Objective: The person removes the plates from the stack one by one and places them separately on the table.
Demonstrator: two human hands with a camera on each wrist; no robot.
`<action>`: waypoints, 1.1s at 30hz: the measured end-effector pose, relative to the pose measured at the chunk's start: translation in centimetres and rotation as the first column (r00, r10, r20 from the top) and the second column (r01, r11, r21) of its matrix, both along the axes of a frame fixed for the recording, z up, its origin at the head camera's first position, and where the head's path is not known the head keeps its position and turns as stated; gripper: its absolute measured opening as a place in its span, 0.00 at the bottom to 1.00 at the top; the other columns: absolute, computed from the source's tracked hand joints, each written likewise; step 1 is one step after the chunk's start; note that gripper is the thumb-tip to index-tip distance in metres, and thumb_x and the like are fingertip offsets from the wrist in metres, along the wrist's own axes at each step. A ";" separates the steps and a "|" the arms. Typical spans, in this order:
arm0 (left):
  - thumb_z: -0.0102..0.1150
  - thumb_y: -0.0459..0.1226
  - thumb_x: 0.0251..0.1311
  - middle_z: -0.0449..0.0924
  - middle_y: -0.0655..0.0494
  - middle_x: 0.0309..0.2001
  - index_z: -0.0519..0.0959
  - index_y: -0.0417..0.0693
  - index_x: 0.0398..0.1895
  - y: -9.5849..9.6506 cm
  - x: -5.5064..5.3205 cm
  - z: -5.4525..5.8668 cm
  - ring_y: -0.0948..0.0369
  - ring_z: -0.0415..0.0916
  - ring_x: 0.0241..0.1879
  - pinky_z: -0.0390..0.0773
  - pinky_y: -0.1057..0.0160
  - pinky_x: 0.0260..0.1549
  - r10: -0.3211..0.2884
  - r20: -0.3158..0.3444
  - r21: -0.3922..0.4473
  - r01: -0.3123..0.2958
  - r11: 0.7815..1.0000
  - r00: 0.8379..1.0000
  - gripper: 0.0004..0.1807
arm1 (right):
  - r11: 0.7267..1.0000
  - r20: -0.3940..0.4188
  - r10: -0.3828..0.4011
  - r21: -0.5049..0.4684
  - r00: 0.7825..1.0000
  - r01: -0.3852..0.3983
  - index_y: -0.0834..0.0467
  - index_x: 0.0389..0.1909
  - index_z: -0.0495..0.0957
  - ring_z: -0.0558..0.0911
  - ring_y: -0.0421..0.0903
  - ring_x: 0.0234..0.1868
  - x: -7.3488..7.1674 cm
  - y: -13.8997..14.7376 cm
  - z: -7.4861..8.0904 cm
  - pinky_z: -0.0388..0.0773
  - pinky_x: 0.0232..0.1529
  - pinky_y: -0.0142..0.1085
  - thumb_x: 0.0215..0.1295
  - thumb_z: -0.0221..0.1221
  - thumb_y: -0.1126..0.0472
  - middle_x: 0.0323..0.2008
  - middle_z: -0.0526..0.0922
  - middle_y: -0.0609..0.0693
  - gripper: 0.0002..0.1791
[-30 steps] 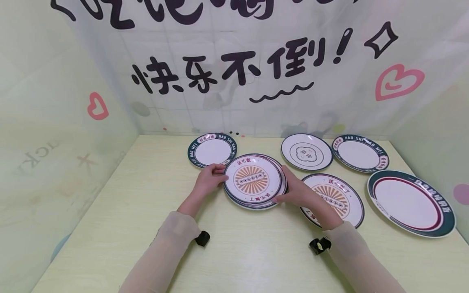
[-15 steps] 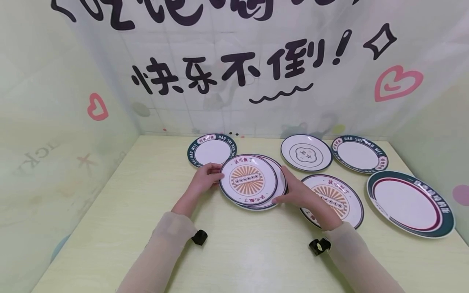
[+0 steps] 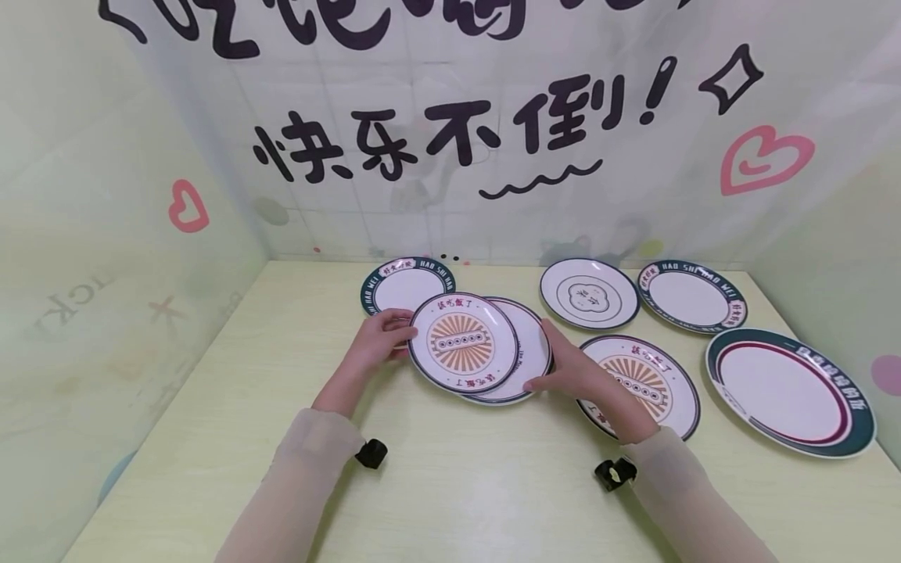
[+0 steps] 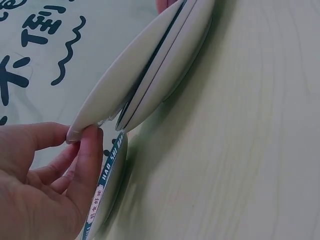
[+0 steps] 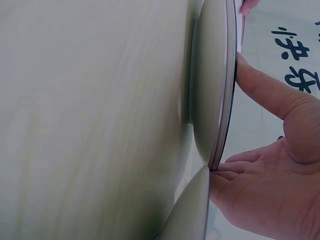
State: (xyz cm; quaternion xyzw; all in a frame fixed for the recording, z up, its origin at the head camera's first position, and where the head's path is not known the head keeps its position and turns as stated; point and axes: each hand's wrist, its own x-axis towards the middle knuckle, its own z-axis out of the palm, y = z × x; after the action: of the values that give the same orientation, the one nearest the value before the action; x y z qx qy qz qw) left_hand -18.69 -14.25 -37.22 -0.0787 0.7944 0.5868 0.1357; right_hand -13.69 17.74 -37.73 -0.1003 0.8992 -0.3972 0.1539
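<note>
My left hand pinches the left rim of a white plate with an orange sunburst print. In the left wrist view its held rim stands apart from the stacked plates, with a narrow gap between. My right hand grips the right edge of that stack of white plates, thumb on the upper rim and fingers at the side, as the right wrist view shows. The sunburst plate covers much of the stack's left part. Behind my left hand lies a green-rimmed plate, partly hidden.
Another sunburst plate lies partly beneath my right forearm. Farther back are a plain white plate with a thin dark rim and a second green-rimmed plate. A large green-and-red-rimmed plate lies at the right. A printed curtain stands behind the table.
The sunburst plate has moved left with my left hand, exposing more of the stack beneath it. My right hand and the stack have stayed put.
</note>
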 end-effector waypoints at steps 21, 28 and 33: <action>0.57 0.35 0.69 0.72 0.40 0.66 0.67 0.43 0.71 -4.2 -0.1 1.4 0.70 0.81 0.33 0.85 0.73 0.37 0.142 -0.003 0.121 -0.141 0.983 0.990 0.27 | 1.000 0.012 -0.006 -0.001 1.000 0.006 0.66 0.79 0.34 0.41 0.64 0.80 0.0 -0.1 0.1 0.39 0.80 0.56 0.55 0.73 0.59 0.79 0.37 0.66 0.65; 0.57 0.35 0.69 0.74 0.43 0.62 0.65 0.40 0.71 -5.5 0.0 1.9 0.71 0.81 0.33 0.85 0.74 0.36 0.188 0.000 0.211 -0.184 0.960 0.982 0.28 | 1.000 0.012 -0.006 -0.007 1.000 0.006 0.66 0.79 0.33 0.40 0.64 0.80 0.0 -0.1 0.1 0.39 0.80 0.56 0.55 0.73 0.59 0.79 0.36 0.66 0.65; 0.57 0.34 0.68 0.76 0.49 0.56 0.64 0.41 0.72 -6.4 0.0 2.2 0.71 0.81 0.33 0.85 0.74 0.37 0.227 0.019 0.256 -0.224 0.940 0.974 0.30 | 1.000 0.023 -0.011 0.002 1.000 0.011 0.65 0.79 0.33 0.40 0.63 0.80 -0.1 -0.2 0.1 0.40 0.80 0.56 0.55 0.73 0.58 0.80 0.37 0.65 0.65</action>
State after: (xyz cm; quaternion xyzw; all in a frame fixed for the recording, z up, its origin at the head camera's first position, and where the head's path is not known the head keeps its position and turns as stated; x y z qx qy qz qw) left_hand -18.68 -20.69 -35.00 -0.1479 0.6984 0.6965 0.0723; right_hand -13.74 17.59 -37.67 -0.0909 0.8982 -0.3984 0.1622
